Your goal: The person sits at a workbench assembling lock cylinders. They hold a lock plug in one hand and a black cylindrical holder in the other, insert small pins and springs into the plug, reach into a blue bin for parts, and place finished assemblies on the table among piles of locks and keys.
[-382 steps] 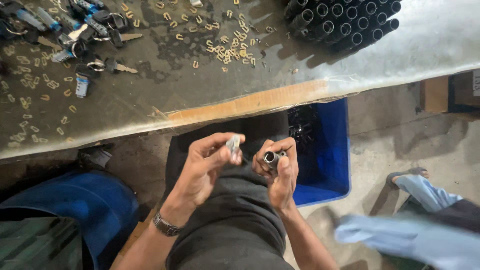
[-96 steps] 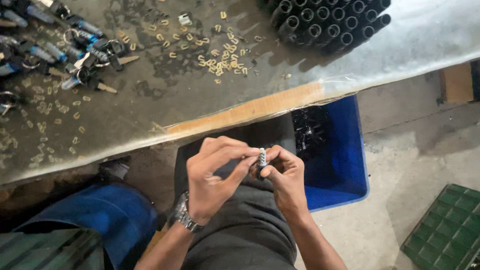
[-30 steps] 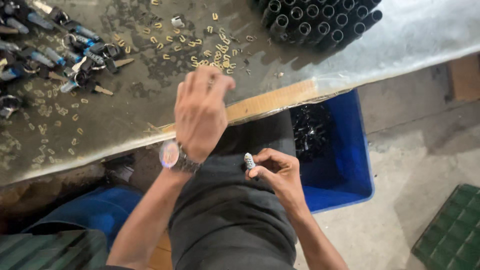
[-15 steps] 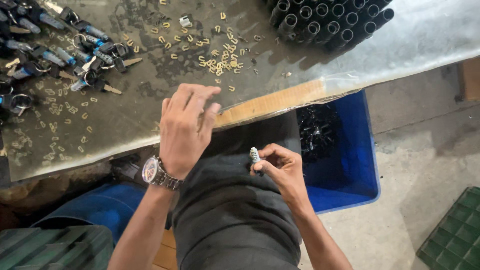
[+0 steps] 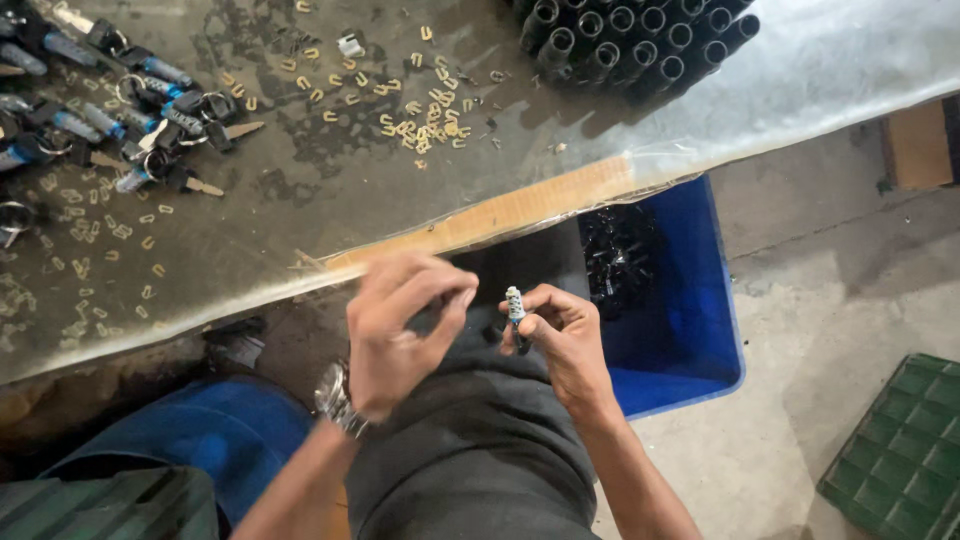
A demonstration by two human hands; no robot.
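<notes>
I see right hand (image 5: 565, 340) pinching small cylinder (image 5: 515, 305); left hand (image 5: 400, 330) blurred, fingers pinched, contents can't tell. Cylinder could slip into blue bin (image 5: 690, 320).

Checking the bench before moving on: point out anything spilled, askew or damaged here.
Small brass clips lie scattered loose across the table rather than in a container. The clear plastic cover at the table's front edge looks ragged and lifted. Otherwise nothing stands out.

Keys (image 5: 90, 120) lie at upper left on the bench (image 5: 300, 210), black tubes (image 5: 630, 40) at top, a green crate (image 5: 900, 450) lower right.
</notes>
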